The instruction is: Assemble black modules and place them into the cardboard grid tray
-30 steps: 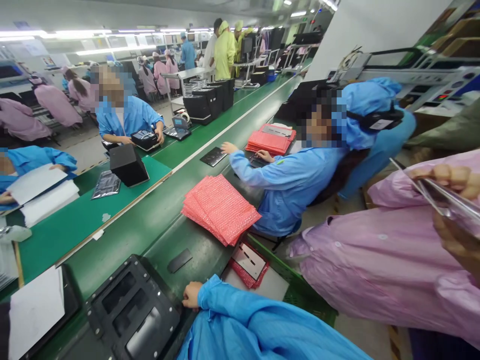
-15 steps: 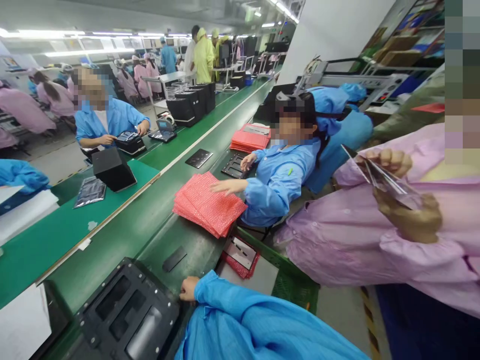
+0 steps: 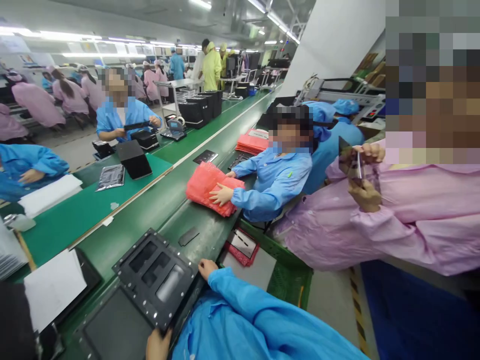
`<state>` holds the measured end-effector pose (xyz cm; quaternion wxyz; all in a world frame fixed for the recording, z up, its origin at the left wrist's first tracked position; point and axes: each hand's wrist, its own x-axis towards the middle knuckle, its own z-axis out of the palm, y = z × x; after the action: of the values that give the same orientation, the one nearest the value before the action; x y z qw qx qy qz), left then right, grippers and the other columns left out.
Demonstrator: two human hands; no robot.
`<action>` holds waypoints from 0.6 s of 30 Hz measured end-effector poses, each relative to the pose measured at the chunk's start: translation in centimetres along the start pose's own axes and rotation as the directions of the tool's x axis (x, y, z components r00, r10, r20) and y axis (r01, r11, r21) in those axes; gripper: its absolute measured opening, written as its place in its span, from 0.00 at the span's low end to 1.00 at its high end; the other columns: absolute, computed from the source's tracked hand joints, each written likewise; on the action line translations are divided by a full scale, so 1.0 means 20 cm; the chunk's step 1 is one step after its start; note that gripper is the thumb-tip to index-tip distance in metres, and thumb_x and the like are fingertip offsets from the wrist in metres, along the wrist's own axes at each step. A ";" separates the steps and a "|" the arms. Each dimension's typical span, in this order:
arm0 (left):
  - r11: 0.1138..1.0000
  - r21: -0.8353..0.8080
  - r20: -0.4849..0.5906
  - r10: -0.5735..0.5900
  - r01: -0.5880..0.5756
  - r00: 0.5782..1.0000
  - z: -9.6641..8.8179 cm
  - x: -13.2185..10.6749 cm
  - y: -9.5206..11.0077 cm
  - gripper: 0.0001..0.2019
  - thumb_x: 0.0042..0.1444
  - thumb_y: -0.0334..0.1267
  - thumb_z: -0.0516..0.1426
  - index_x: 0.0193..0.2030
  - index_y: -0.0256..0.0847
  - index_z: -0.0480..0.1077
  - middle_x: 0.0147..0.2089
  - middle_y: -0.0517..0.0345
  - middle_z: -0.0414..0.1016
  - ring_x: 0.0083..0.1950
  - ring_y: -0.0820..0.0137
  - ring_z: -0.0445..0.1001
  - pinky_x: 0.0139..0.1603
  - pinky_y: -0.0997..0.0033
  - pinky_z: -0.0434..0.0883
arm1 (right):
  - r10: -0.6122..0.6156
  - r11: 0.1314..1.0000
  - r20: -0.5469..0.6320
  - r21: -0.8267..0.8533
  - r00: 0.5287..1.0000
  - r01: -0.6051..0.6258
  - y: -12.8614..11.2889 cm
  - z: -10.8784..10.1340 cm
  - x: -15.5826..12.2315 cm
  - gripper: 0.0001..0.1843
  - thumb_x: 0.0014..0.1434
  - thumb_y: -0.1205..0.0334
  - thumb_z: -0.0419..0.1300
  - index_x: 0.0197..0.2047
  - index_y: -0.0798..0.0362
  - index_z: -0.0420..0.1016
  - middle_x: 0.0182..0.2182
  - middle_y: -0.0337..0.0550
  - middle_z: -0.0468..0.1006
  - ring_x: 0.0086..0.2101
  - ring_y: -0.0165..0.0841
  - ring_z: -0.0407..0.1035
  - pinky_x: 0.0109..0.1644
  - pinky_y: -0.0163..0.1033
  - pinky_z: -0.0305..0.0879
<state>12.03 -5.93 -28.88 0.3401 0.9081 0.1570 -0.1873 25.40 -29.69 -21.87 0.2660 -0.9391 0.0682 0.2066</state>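
Note:
A black fixture tray (image 3: 155, 275) with several recesses lies on the green belt in front of me. My right hand (image 3: 207, 268), in a blue sleeve, rests with curled fingers against the tray's right edge. At the tray's near corner my left hand (image 3: 159, 343) shows only in part, its fingers closed on the rim. A small dark flat strip (image 3: 188, 236) lies on the belt just past the tray. White sheets (image 3: 54, 287) lie on a dark pad to the left.
A blue-coated co-worker presses a hand on a stack of pink bubble bags (image 3: 208, 187). A person in a pink coat at right holds a thin flat part (image 3: 355, 162). A green crate (image 3: 288, 280) stands at my right. Black boxes (image 3: 134, 159) sit across the belt.
My view has swung and my left hand has come into sight at the tray's near corner. The blue-coated co-worker's hand moved onto the pink bags. The pink-coated person's hands drew closer together.

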 end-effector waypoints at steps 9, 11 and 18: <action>0.988 -0.141 0.018 0.057 -0.054 0.998 -0.04 -0.08 0.13 0.14 0.55 0.36 0.54 0.43 0.30 0.73 0.43 0.42 0.79 0.47 0.60 0.77 0.44 0.72 0.71 | -0.085 0.970 -0.068 0.224 0.994 0.098 0.06 0.14 -0.11 0.28 0.47 0.73 0.56 0.53 0.52 0.70 0.40 0.44 0.75 0.43 0.37 0.69 0.50 0.38 0.64; 0.988 -0.147 0.019 0.059 -0.056 0.998 -0.04 -0.08 0.13 0.12 0.55 0.35 0.55 0.42 0.31 0.74 0.41 0.43 0.79 0.46 0.59 0.77 0.44 0.71 0.71 | -0.075 0.964 -0.065 0.252 0.995 0.089 0.06 0.15 -0.11 0.29 0.46 0.73 0.56 0.53 0.51 0.70 0.39 0.43 0.75 0.42 0.36 0.69 0.49 0.38 0.64; 0.986 -0.162 -0.003 0.045 -0.044 0.999 -0.06 -0.10 0.14 0.07 0.54 0.33 0.56 0.37 0.35 0.75 0.37 0.47 0.80 0.43 0.61 0.78 0.41 0.71 0.71 | -0.054 0.949 0.002 0.310 0.999 0.051 0.11 0.12 -0.07 0.27 0.47 0.73 0.55 0.52 0.51 0.73 0.34 0.40 0.77 0.38 0.36 0.71 0.47 0.38 0.66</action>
<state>11.72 -7.45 -25.51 0.4170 0.8806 0.1512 -0.1666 22.79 -30.21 -24.09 0.4157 -0.8861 0.0735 0.1912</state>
